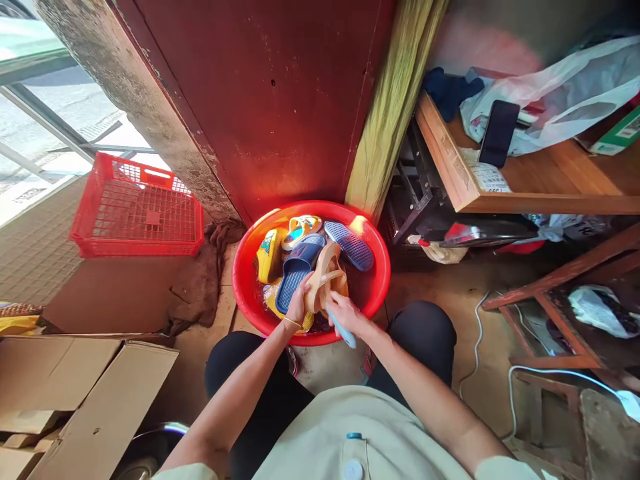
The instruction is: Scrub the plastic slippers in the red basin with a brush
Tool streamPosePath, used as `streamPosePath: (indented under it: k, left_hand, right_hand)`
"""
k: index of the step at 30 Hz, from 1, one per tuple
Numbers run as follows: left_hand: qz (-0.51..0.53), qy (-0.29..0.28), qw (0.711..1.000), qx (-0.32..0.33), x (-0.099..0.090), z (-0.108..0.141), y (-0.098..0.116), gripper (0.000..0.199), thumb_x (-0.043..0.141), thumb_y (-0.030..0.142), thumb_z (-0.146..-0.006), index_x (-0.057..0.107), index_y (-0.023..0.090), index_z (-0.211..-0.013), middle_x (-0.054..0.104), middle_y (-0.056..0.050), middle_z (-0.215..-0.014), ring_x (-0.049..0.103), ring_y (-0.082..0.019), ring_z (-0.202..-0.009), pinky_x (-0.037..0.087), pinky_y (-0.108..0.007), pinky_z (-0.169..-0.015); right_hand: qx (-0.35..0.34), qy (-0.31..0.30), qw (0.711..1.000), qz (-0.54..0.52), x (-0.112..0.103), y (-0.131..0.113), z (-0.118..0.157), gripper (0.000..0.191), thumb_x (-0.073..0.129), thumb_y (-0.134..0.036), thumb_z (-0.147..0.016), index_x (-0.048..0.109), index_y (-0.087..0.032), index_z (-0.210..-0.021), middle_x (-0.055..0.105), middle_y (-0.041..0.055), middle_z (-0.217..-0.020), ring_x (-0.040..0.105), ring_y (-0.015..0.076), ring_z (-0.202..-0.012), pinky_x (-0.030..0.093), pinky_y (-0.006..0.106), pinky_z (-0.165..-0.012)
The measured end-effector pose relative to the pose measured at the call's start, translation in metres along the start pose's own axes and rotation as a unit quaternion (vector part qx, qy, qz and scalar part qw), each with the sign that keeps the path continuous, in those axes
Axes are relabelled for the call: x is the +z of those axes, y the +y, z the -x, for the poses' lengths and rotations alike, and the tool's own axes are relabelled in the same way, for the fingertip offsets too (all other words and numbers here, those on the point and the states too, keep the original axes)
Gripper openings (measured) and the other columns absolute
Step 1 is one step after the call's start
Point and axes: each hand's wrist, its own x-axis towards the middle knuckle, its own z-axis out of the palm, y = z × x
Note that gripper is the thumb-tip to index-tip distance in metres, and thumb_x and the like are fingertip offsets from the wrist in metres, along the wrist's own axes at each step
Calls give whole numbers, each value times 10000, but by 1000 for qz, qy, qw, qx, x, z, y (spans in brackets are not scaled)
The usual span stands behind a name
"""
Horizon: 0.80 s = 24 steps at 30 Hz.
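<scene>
My left hand [299, 301] grips a tan sandal [324, 280] over the red basin [250, 267]. My right hand [344, 313] is closed on a light-blue brush [345, 332], touching the sandal. Navy slides [296, 270] lie in the basin.

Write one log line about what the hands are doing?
left hand: holds tan sandal | right hand: holds light-blue brush | over red basin

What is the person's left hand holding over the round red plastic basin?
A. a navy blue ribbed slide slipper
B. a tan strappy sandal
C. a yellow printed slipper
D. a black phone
B: the left hand grips a tan strappy sandal above the round red plastic basin, while the right hand, holding a light blue handle, is against the sandal.
</scene>
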Motion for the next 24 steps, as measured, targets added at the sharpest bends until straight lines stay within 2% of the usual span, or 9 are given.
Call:
streamPosePath:
  k: [3, 6, 9, 12, 14, 15, 17, 20, 24]
  left_hand:
    - [-133, 21, 990, 39, -5, -4, -1, 574, 533, 428, -846, 609, 148, -1342, 631, -98, -1365, 561, -290, -1255, 397, -410, -1107]
    - [-242, 13, 969, 42, -10, -6, -1, 562, 531, 389, -851, 609, 130, -1344, 638, -108, -1357, 562, -285, -1259, 394, -402, -1109]
    - [-338, -1, 940, 40, -15, -9, -3, 549, 481, 356, -887, 574, 137, -1382, 658, -112, -1328, 593, -272, -1233, 429, -385, -1074]
    - [-475, -14, 880, 16, -19, -13, -8, 515, 409, 325, -946, 531, 154, -1415, 703, -133, -1232, 670, -267, -1112, 481, -384, -988]
    - [-558, -16, 830, -8, -22, -17, -12, 483, 372, 290, -973, 518, 126, -1404, 721, -169, -1161, 707, -274, -1022, 502, -384, -923]
    - [-586, -17, 810, -18, -23, -18, -14, 468, 359, 276, -983, 516, 107, -1390, 724, -187, -1136, 715, -280, -998, 507, -385, -901]
    - [-627, -16, 778, -20, -25, -18, -17, 446, 339, 261, -996, 510, 78, -1366, 717, -214, -1132, 714, -286, -1003, 510, -382, -887]
    - [-691, -11, 722, 31, -25, -11, -16, 429, 347, 227, -993, 487, 100, -1378, 693, -199, -1192, 695, -254, -1045, 517, -358, -896]
    - [-746, -33, 639, 184, -10, 0, -3, 426, 394, 184, -965, 531, 175, -1369, 664, -152, -1252, 642, -236, -1119, 505, -367, -956]
  right_hand:
    - [8, -86, 996, 6, -4, 21, 46, 400, 407, -379, -987, 528, -232, -1339, 562, -78, -580, 506, 95, -330, 358, 167, -327]
    - [42, -184, 982, 27, -34, 39, 84, 497, 470, -432, -975, 486, -272, -1445, 601, -62, -631, 501, 77, -355, 392, 166, -361]
    - [23, -122, 991, 51, -74, 47, 94, 581, 468, -463, -976, 408, -275, -1523, 610, -54, -645, 512, 90, -387, 418, 186, -381]
    - [26, 8, 993, 119, -108, 36, 70, 626, 413, -467, -997, 312, -259, -1579, 655, -29, -697, 528, 101, -394, 428, 206, -405]
    - [39, 79, 976, 200, -123, 19, 40, 633, 392, -454, -1007, 276, -251, -1596, 714, 11, -799, 580, 117, -441, 477, 234, -480]
    - [37, 103, 962, 249, -128, 8, 24, 617, 389, -426, -1010, 289, -250, -1592, 740, 39, -881, 634, 140, -511, 509, 254, -550]
    - [19, 142, 924, 355, -134, -11, -7, 564, 378, -345, -1016, 354, -233, -1567, 747, 102, -1084, 725, 206, -802, 534, 295, -766]
    - [37, 144, 878, 455, -134, -26, -38, 554, 368, -224, -989, 401, -148, -1537, 688, 202, -1241, 673, 293, -1116, 483, 379, -947]
    - [35, 99, 878, 467, -129, -12, -42, 606, 460, -172, -918, 425, -82, -1516, 678, 241, -1237, 692, 311, -1074, 493, 391, -927]
